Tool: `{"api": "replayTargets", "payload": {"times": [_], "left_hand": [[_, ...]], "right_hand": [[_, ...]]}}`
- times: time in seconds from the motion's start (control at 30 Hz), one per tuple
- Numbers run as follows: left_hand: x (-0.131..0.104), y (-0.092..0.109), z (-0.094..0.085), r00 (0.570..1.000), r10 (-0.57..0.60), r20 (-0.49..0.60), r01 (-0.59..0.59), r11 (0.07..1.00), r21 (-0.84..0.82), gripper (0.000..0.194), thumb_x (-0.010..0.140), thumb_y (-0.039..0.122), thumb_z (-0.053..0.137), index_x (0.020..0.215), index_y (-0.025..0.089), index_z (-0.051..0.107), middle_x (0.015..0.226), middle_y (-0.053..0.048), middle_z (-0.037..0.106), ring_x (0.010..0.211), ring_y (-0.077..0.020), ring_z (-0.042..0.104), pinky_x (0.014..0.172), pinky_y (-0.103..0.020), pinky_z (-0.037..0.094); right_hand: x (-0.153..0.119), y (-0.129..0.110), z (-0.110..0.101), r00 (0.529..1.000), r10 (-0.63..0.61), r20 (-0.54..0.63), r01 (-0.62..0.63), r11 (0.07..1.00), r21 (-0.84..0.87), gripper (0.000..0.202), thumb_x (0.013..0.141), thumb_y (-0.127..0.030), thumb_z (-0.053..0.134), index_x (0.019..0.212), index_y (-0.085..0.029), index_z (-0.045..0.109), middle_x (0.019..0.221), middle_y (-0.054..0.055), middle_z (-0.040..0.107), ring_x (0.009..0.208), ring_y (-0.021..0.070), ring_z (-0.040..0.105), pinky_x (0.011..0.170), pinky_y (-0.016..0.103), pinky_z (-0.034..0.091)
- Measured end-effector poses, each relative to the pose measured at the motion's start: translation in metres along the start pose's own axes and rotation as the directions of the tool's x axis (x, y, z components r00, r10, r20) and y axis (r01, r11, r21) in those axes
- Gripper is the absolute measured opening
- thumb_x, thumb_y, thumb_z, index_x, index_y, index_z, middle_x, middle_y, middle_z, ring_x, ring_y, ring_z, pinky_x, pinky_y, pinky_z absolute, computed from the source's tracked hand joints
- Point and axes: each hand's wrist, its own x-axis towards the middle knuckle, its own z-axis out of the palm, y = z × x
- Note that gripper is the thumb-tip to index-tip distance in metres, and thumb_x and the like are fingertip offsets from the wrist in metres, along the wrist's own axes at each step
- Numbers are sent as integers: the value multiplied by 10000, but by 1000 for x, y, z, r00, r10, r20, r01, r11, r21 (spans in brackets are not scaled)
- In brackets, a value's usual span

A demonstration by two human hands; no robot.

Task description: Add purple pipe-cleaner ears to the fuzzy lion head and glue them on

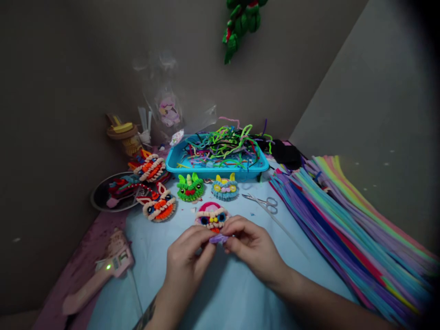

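Observation:
Between my fingertips is a small piece of purple pipe cleaner (pixel 218 239), bent into a compact shape. My left hand (pixel 189 256) pinches its left end. The fingers of my right hand (pixel 252 245) are closed on its right end. Just beyond my fingers lies a pink, cream and red pipe-cleaner animal head (pixel 212 213) with blue eyes, its lower part hidden by my hands. Behind it sit a green head (pixel 190 188) and a light blue one with yellow ears (pixel 225 188). An orange and cream head (pixel 160 206) rests to the left.
A blue tray (pixel 216 174) of tangled pipe-cleaner pieces stands at the back. Scissors (pixel 263 201) lie right of centre, near long bundles of coloured pipe cleaners (pixel 330 220). At the left are a pink glue gun (pixel 103 275) with a lit green light and a metal bowl (pixel 98 201).

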Motion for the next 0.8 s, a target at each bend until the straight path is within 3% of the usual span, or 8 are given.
{"api": "replayTargets", "payload": {"times": [0.17,0.5,0.8], "left_hand": [[-2,-1,1,1000,14,-6,-14,1000,7,137,806,73,607,874,170,676,793,-41,699,715,-119,668,659,-175,536],[0,1,1,1000,-8,13,8,1000,21,122,804,89,609,848,182,674,781,-46,707,696,-135,671,636,-208,549],[1,2,2,1000,-26,10,26,1000,-11,107,797,82,618,827,165,679,764,-46,702,683,-124,664,625,-188,533]], "right_hand": [[1,-3,-2,1000,9,19,-8,1000,-29,20,805,-211,696,790,-225,698,831,15,575,717,116,570,623,225,480],[2,-3,-3,998,55,-12,-55,998,-8,136,702,-313,787,705,-220,687,879,38,597,934,194,567,876,350,450],[3,-2,-2,994,108,-15,-107,994,32,160,683,-294,798,694,-211,662,878,28,609,936,186,562,882,329,424]]}}
